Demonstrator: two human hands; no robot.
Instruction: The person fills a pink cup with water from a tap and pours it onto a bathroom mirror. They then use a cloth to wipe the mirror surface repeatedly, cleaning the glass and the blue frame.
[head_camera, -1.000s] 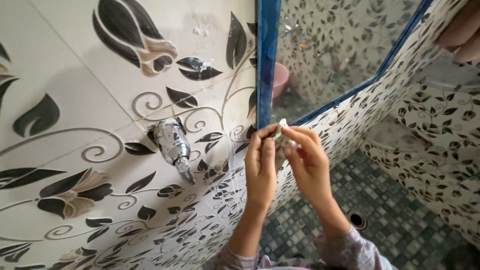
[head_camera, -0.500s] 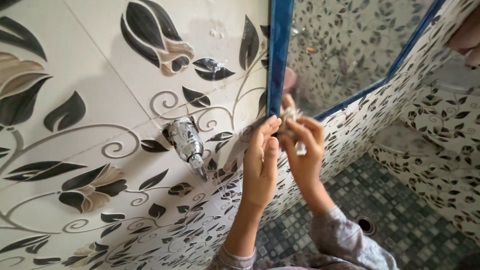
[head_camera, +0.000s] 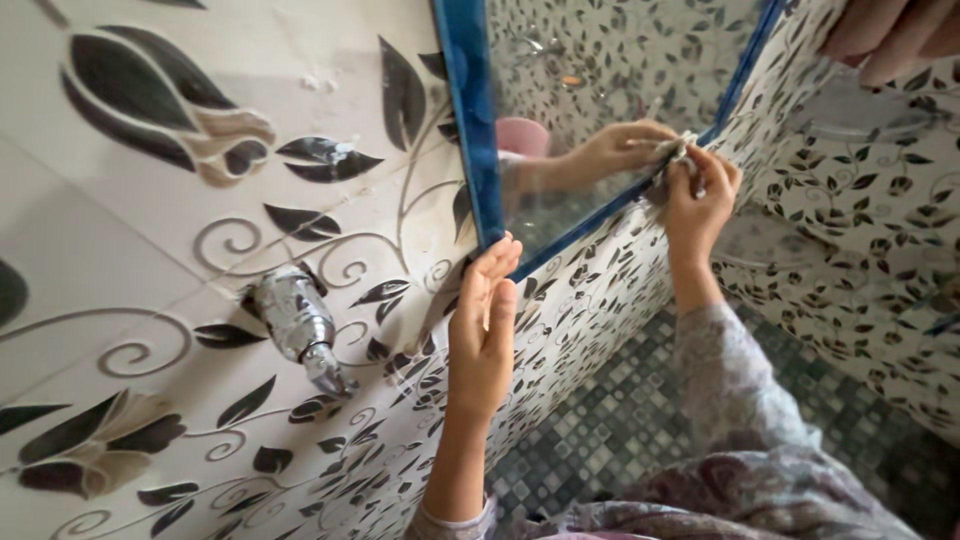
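Observation:
A mirror (head_camera: 590, 80) with a blue frame (head_camera: 468, 130) hangs on a floral tiled wall. My right hand (head_camera: 698, 195) pinches a small crumpled wad of tissue (head_camera: 682, 148) against the mirror's lower edge at the right. Its reflection shows in the glass. My left hand (head_camera: 482, 330) rests flat with fingers together against the wall, fingertips touching the frame's bottom left corner. It holds nothing.
A chrome tap (head_camera: 298, 325) juts from the wall left of my left hand. A pink tub (head_camera: 522, 135) is reflected in the mirror. Patterned corner shelves (head_camera: 870, 130) stand at the right. Small mosaic floor tiles (head_camera: 620, 420) lie below.
My right hand has slid the tissue wad rightward along the mirror's lower edge, away from my left hand, which stays at the frame corner. The view has shifted right.

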